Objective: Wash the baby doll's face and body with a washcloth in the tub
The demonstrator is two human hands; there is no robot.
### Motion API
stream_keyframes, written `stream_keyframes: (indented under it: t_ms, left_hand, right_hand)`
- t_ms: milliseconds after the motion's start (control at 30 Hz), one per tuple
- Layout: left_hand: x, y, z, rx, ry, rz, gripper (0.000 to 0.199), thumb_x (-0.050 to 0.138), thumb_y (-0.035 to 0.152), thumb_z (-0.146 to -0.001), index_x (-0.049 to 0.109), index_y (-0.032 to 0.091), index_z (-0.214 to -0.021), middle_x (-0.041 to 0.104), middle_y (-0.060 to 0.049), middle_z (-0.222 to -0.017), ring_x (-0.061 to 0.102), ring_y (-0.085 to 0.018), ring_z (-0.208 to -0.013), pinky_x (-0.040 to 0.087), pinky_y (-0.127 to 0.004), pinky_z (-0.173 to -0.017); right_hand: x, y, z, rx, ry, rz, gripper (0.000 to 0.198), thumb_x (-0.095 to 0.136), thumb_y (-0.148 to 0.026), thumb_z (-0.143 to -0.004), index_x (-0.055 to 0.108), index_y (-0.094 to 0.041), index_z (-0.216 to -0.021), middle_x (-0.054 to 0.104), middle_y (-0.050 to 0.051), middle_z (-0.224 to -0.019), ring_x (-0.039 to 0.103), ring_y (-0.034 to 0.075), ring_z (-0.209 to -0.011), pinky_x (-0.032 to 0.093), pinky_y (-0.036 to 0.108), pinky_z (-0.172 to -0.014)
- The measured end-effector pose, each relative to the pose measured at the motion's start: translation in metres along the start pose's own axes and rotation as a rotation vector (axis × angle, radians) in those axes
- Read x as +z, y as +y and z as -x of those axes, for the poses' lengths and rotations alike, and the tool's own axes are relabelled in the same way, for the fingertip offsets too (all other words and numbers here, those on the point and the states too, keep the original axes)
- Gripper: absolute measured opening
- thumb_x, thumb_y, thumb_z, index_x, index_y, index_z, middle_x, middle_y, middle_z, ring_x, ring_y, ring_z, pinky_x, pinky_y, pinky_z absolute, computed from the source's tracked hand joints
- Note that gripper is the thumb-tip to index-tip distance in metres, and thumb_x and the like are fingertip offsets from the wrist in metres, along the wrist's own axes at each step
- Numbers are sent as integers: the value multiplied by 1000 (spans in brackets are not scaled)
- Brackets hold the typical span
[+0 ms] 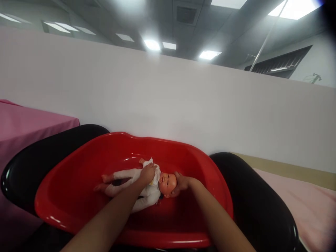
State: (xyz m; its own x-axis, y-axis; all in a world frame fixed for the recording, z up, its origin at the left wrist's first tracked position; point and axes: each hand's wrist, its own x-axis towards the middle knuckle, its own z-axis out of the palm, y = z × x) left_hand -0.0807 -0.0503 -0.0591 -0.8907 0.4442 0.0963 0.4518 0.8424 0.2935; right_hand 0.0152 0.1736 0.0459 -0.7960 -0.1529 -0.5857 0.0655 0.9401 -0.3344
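A baby doll (151, 190) in white clothes lies on its back in a red baby bathtub (210, 196), its head to the right and bare feet to the left. My left hand (148, 174) rests on the doll's chest, fingers bent over the white top; whether they pinch the cloth is hard to make out. Around the crown of the doll's head (168, 183), my right hand (181, 183) is cupped, with thumb and fingers on either side. Part of the doll's body is hidden behind my left forearm.
Black side pieces (252, 196) flank the tub. A white partition (168, 105) stands right behind it. To the left is a surface under a pink cloth (34, 122); on the right lies a pale pink sheet (291, 196).
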Motion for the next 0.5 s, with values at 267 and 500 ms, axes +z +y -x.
stream_keyframes:
  t_ms: [267,500]
  left_hand:
    - [-18,-47,10,-346,138,201,55,34,2,-88,52,12,-139,40,-15,-154,48,-26,-135,39,-40,-110]
    - [-22,12,-2,93,175,436,49,27,7,-92,67,17,-118,70,-9,-118,57,-17,-122,39,-28,-107]
  right_hand:
    - [-1,1,0,-11,-26,-33,109,86,-49,-48,32,-19,-139,38,15,-144,50,31,-127,45,37,-100]
    - [-3,-3,4,0,-41,-3,110,85,-47,-49,31,-19,-141,41,14,-142,52,31,-125,44,37,-100]
